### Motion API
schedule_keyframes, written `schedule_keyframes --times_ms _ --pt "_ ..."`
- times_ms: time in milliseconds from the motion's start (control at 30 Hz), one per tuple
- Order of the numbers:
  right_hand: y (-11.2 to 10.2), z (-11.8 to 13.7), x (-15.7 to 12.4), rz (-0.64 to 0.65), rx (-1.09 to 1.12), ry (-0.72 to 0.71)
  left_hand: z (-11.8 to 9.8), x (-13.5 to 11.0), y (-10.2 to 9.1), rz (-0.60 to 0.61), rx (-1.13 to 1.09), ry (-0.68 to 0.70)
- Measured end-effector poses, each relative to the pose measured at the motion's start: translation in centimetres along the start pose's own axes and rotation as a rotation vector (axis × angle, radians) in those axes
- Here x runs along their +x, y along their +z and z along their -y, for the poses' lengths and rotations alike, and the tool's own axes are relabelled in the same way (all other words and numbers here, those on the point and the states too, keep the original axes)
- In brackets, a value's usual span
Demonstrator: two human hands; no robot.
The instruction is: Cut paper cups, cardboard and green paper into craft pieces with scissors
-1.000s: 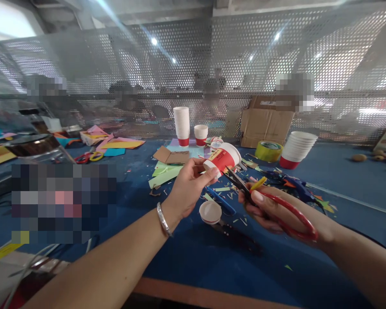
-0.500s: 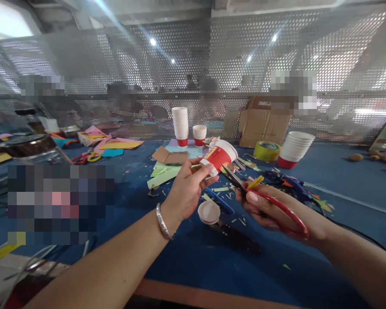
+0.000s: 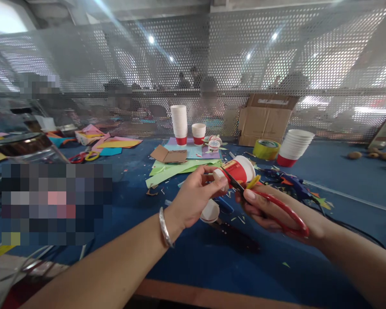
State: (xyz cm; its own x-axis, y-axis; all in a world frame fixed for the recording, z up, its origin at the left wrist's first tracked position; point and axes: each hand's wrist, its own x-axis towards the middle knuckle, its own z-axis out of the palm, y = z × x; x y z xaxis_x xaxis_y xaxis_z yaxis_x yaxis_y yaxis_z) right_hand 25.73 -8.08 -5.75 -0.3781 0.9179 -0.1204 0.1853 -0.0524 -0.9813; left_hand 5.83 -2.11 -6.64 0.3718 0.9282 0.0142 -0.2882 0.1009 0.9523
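Note:
My left hand point(image 3: 196, 195) grips a red and white paper cup point(image 3: 239, 169) by its base end; the cup lies on its side in the air, mouth toward the right. In my right hand point(image 3: 263, 210) are red-handled scissors point(image 3: 279, 206), their blades lying against the near side of the cup. Whether the blades have cut into the paper I cannot tell. Something small and yellow point(image 3: 253, 182) sticks up by the right hand's fingers. Below the hands a small round white cup piece point(image 3: 210, 211) rests on the blue table, partly hidden by my left hand.
A tall cup stack point(image 3: 179, 124) and a shorter one point(image 3: 198, 134) stand at the back; another stack point(image 3: 294, 148) leans at right beside yellow tape point(image 3: 266, 149) and a cardboard box point(image 3: 265, 120). Green paper strips point(image 3: 167, 171), a blue glue gun point(image 3: 289, 182) and a lidded jar point(image 3: 25, 148) lie around.
My left hand has moved right with the cup, bringing it further over the scissor blades. The right hand has stayed nearly in place.

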Motion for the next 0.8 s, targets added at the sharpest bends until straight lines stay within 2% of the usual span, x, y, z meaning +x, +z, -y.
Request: schedule_keyframes --times_ms 167,433,600,800 --pt "0.1 0.3 0.4 -0.021 -0.023 0.008 0.5 -0.1 0.7 -0.056 0.027 0.067" --pt "0.6 0.6 0.4 -0.068 -0.203 -0.005 0.9 -0.1 -0.2 -0.073 0.349 0.291" --pt "0.7 0.4 0.6 -0.08 -0.252 -0.002 0.9 0.4 -0.6 -0.053 0.368 0.268" --pt "1.2 0.1 0.4 -0.101 -0.265 0.002 0.2 0.1 -0.3 0.015 0.226 0.186"
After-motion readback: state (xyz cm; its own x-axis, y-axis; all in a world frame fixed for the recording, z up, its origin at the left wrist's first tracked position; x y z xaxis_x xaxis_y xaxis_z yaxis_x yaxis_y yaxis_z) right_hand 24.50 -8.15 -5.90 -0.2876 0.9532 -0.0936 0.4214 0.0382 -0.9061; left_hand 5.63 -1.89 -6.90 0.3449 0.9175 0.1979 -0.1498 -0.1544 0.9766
